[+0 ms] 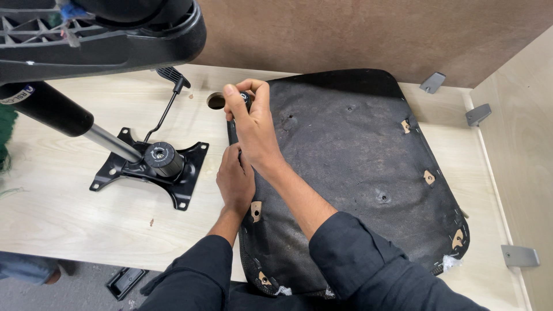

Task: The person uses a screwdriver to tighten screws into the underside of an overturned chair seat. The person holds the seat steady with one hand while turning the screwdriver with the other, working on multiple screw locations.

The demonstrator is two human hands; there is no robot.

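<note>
From the head view, my right hand (249, 118) is clamped on a black tool (246, 99) and my left hand (235, 179) presses the one upturned seat pad's (357, 167) left edge, with open bench (63, 201) beside one black mounting plate (151, 167).

Two bare hands, left grip (235, 179), right grip (253, 124), dark navy long sleeves (351, 247) pushed up
</note>
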